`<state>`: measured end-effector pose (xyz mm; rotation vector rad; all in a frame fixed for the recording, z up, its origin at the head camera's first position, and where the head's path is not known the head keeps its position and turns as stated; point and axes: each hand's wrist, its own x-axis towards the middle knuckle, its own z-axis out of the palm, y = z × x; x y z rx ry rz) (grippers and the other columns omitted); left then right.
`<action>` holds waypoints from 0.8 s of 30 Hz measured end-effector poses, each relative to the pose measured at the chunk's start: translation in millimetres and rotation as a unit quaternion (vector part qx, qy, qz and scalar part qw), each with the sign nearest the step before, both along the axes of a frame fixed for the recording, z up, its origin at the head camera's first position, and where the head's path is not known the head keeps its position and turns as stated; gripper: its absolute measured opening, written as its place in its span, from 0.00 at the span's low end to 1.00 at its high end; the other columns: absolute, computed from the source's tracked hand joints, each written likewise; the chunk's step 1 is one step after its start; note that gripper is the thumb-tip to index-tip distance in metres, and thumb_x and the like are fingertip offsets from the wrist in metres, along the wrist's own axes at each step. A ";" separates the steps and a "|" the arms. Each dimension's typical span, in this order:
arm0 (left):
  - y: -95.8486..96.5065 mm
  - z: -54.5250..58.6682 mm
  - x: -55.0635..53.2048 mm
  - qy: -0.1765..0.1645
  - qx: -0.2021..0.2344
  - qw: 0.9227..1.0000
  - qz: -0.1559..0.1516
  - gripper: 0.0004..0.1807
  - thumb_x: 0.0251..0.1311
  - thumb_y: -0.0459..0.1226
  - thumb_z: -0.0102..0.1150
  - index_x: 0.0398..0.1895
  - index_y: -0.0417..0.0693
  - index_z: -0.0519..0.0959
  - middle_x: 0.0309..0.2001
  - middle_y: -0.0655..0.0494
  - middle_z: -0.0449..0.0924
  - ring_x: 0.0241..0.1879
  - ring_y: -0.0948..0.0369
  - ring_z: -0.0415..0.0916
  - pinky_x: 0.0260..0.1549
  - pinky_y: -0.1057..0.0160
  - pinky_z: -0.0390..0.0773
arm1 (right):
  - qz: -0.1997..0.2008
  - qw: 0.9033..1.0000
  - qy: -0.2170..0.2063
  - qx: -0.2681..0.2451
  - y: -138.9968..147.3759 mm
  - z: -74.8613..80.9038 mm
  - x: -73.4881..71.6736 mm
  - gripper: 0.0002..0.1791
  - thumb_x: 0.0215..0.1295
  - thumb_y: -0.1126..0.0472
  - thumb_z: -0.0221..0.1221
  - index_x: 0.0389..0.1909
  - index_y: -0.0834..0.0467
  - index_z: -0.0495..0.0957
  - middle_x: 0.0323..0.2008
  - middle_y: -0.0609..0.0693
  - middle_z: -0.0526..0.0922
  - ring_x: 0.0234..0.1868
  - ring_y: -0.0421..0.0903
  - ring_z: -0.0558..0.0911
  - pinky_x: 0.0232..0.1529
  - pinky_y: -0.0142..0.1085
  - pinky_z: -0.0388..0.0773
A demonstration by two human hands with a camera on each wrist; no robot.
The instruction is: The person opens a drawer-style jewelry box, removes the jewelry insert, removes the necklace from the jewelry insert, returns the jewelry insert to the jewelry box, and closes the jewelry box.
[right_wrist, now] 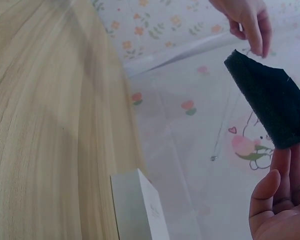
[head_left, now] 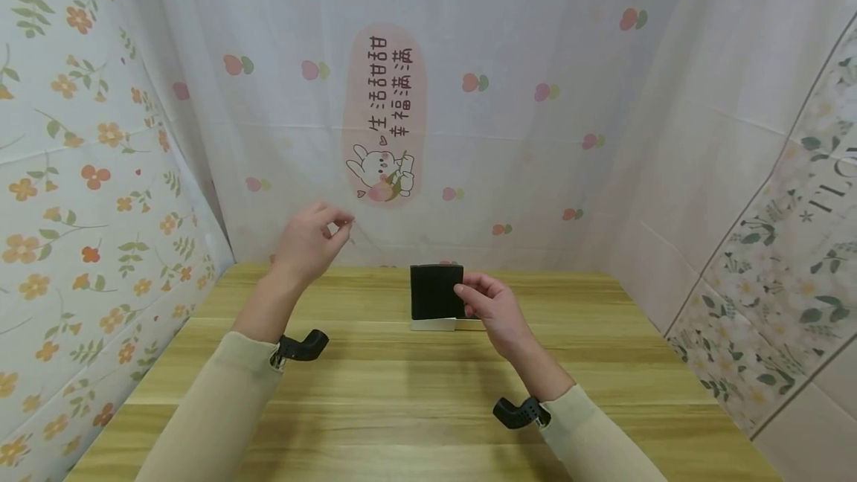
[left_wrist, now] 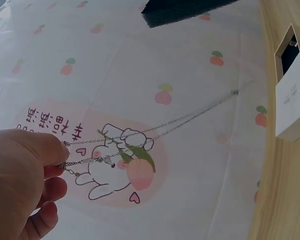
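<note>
Necklace, thin and silver-coloured, trails from the fingertips of the left hand, which is up to the left of the white box and well apart from it. The left thumb and forefinger are closed together on one end of the chain in a fine pinch; the remaining fingers are loosely bent and bear on nothing. Two strands run down side by side from that pinch and meet at a small pendant, which hangs free, higher than the white box and out to its left; its shape is too blurred to make out.

The right hand is just above the white box and to its right. It grasps a black pad by one edge, thumb on the near face and fingers behind, parted only by the pad's thickness, with another finger bent clear of it. The pad, square in outline and fuzzy along its side, is held tilted above the white box, apart from it, and from overhead covers most of it.

The white box itself rests on the wooden table, part of it uncovered to show a dark inside, its pale face bearing faint print. Behind the white box hangs a white cloth with fruit motifs and a drawn rabbit; far to its left is a flowered cloth.
</note>
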<state>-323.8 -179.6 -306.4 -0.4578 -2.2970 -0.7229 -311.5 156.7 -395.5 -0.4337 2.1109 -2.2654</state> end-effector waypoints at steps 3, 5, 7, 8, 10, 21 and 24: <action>-2.2 -4.4 0.7 -0.003 0.002 1.000 0.000 0.08 0.75 0.32 0.65 0.49 0.41 0.91 0.45 0.46 0.89 0.33 0.53 0.81 0.34 0.58 0.80 | -0.001 1.000 0.002 0.004 0.6 0.1 -0.2 0.02 0.79 0.64 0.64 0.47 0.56 0.84 0.35 0.44 0.81 0.30 0.42 0.75 0.37 0.30 0.78; -3.9 -7.5 0.9 0.002 0.003 1.000 0.000 0.08 0.75 0.31 0.65 0.49 0.41 0.91 0.45 0.46 0.90 0.32 0.52 0.81 0.34 0.57 0.81 | -0.001 1.000 0.003 0.006 1.4 -0.2 -0.6 0.02 0.79 0.64 0.64 0.47 0.56 0.84 0.35 0.44 0.81 0.30 0.42 0.75 0.38 0.30 0.78; -6.5 -11.2 1.1 0.006 0.006 1.000 0.001 0.08 0.74 0.31 0.66 0.48 0.41 0.91 0.44 0.46 0.90 0.32 0.52 0.81 0.34 0.57 0.81 | 0.000 1.000 0.003 0.006 1.9 -0.3 -1.0 0.02 0.79 0.64 0.64 0.47 0.55 0.84 0.34 0.44 0.80 0.30 0.42 0.75 0.38 0.31 0.78; -8.1 -13.5 0.6 0.008 0.007 1.000 0.002 0.07 0.74 0.31 0.66 0.48 0.41 0.91 0.44 0.46 0.89 0.31 0.52 0.81 0.33 0.56 0.81 | -0.001 1.000 0.004 0.007 2.2 -0.3 -1.2 0.02 0.79 0.64 0.64 0.47 0.55 0.84 0.34 0.44 0.80 0.30 0.42 0.76 0.38 0.31 0.78; -12.1 -18.4 0.5 0.012 0.009 1.000 0.004 0.07 0.73 0.30 0.67 0.47 0.40 0.91 0.44 0.46 0.89 0.31 0.52 0.81 0.32 0.57 0.81 | -0.001 1.000 0.003 0.007 2.5 -0.2 -1.4 0.02 0.79 0.63 0.64 0.47 0.55 0.84 0.34 0.44 0.81 0.30 0.41 0.76 0.38 0.31 0.79; -34.0 -49.4 3.8 -0.013 0.021 0.999 0.022 0.07 0.72 0.29 0.67 0.46 0.38 0.91 0.43 0.43 0.89 0.32 0.50 0.80 0.34 0.55 0.81 | -0.001 1.000 0.004 0.008 3.8 0.4 -0.6 0.03 0.79 0.64 0.65 0.47 0.57 0.84 0.35 0.44 0.81 0.30 0.41 0.75 0.38 0.30 0.79; -37.1 -54.9 5.9 -0.014 0.023 0.999 0.018 0.06 0.71 0.28 0.67 0.46 0.38 0.91 0.43 0.43 0.89 0.33 0.49 0.81 0.34 0.55 0.82 | -0.002 1.000 0.003 0.008 4.3 -0.2 -0.3 0.03 0.79 0.64 0.65 0.48 0.57 0.84 0.35 0.44 0.81 0.30 0.41 0.75 0.38 0.30 0.79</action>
